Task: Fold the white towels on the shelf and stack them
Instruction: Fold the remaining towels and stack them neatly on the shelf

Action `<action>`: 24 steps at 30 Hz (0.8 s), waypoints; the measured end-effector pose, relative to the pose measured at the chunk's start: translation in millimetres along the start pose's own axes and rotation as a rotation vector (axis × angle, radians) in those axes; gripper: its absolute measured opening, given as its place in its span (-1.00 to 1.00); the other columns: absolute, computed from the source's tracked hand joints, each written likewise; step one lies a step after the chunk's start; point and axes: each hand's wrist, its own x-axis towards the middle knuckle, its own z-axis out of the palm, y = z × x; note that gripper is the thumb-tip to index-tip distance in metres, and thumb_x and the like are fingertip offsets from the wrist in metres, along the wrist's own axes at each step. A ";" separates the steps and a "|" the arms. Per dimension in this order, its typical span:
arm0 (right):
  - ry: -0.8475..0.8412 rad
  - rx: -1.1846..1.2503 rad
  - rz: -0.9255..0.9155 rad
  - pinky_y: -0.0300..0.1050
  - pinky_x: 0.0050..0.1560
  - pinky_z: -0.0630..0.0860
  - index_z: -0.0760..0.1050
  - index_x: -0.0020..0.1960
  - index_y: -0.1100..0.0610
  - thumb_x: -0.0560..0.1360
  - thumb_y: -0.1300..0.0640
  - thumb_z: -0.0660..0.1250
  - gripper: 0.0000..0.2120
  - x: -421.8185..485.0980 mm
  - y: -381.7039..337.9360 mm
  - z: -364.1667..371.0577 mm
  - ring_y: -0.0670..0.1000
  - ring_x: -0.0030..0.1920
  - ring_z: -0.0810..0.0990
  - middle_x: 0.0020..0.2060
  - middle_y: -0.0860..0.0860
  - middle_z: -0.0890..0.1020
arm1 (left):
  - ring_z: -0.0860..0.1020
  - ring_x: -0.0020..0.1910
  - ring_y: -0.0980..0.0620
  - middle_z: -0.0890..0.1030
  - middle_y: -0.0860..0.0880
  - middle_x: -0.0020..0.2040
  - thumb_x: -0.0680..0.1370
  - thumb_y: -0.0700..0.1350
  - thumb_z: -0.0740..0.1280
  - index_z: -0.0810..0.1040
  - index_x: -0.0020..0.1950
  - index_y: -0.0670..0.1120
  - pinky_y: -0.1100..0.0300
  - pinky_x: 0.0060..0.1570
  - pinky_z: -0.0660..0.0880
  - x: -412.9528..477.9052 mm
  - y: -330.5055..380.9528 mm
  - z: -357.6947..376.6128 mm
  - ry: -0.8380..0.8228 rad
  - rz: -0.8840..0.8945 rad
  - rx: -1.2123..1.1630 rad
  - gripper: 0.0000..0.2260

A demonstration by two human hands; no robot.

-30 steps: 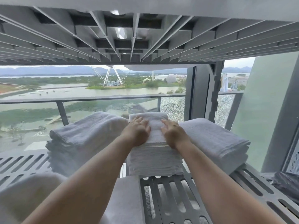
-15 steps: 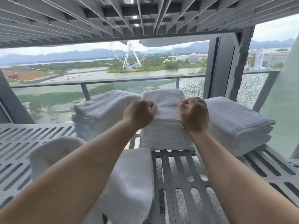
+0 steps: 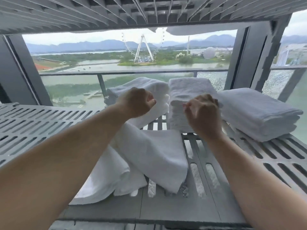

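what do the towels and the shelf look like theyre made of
Towels: white cotton terry by the look, matte and fuzzy, with a fine nap and soft rounded folds.
Shelf: grey slotted panels with a dull, even finish. The moulded-looking slots suggest plastic, though painted metal can't be ruled out.

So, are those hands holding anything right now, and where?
Nothing. The left hand and right hand are curled and empty, hovering above the shelf, gripping no towel.
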 end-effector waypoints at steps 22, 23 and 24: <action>-0.376 0.412 0.544 -0.07 -0.37 0.32 0.50 -0.41 0.11 0.50 -0.26 0.30 -0.49 -44.7 -247.9 47.1 -0.05 -0.45 0.39 -0.58 -0.13 0.43 | 0.68 -0.01 0.07 0.71 0.06 -0.02 0.40 0.28 0.49 0.62 0.11 0.10 0.01 -0.15 0.66 -169.2 -184.2 -30.2 -0.376 -0.202 -1.027 -0.61; -0.371 0.441 0.581 -0.06 -0.35 0.32 0.49 -0.38 0.19 0.52 -0.23 0.32 -0.47 -40.2 -254.2 49.3 -0.03 -0.42 0.39 -0.54 -0.10 0.44 | 0.68 -0.07 0.15 0.72 0.13 -0.06 0.46 0.20 0.49 0.60 0.10 0.12 0.11 -0.27 0.65 -173.1 -186.2 -32.6 -0.454 -0.159 -1.132 -0.70; -0.370 0.462 0.615 -0.06 -0.35 0.33 0.49 -0.36 0.24 0.53 -0.22 0.33 -0.45 -35.6 -261.4 51.2 -0.02 -0.41 0.40 -0.51 -0.07 0.45 | 0.69 -0.11 0.19 0.72 0.15 -0.07 0.52 0.09 0.48 0.57 0.13 0.11 0.22 -0.32 0.62 -176.2 -187.7 -33.9 -0.487 -0.108 -1.230 -0.78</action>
